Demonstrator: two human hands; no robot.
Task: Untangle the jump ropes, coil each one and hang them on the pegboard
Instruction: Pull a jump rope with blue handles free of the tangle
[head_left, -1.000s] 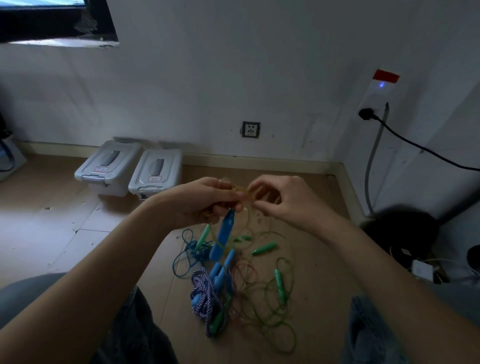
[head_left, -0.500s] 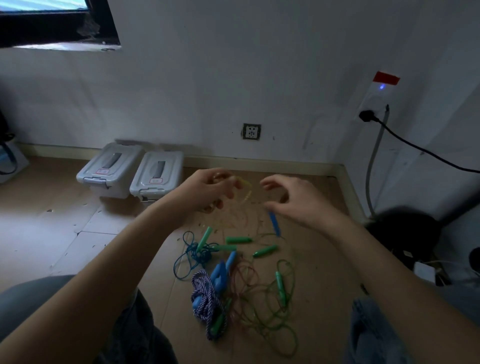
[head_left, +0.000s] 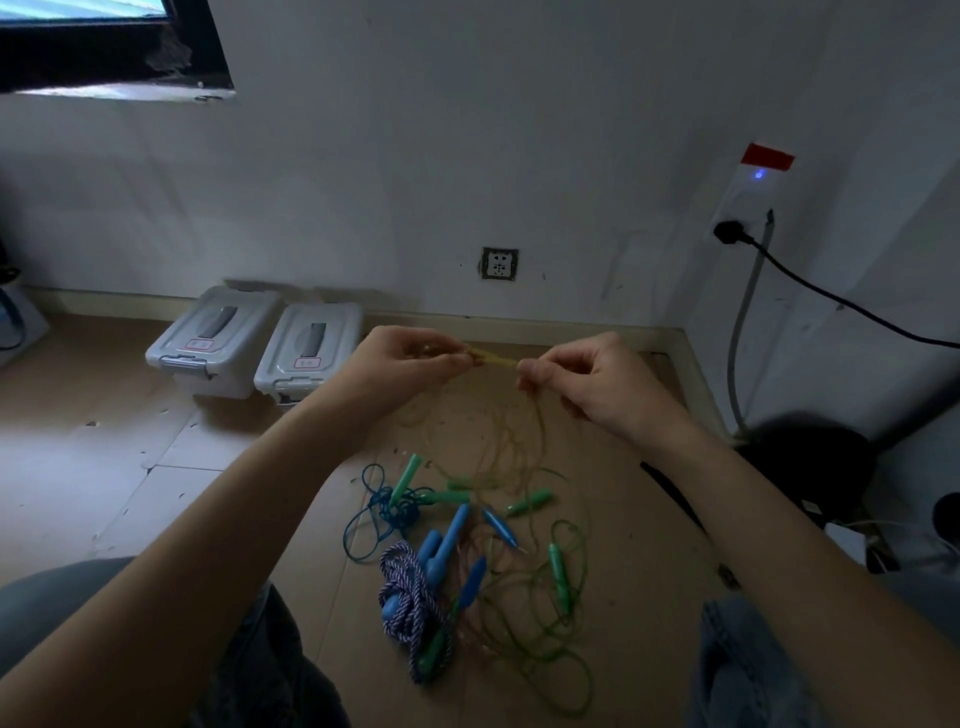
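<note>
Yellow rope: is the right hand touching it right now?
Touching. The head view shows the right hand pinching the yellow rope at its fingertips, with the left hand pinching the other end.

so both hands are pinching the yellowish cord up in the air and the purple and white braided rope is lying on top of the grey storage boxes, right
Not quite. In the head view the purple and white braided rope lies on the floor in the tangle, not on the grey storage boxes. The left hand and right hand do pinch the yellowish cord.
</note>
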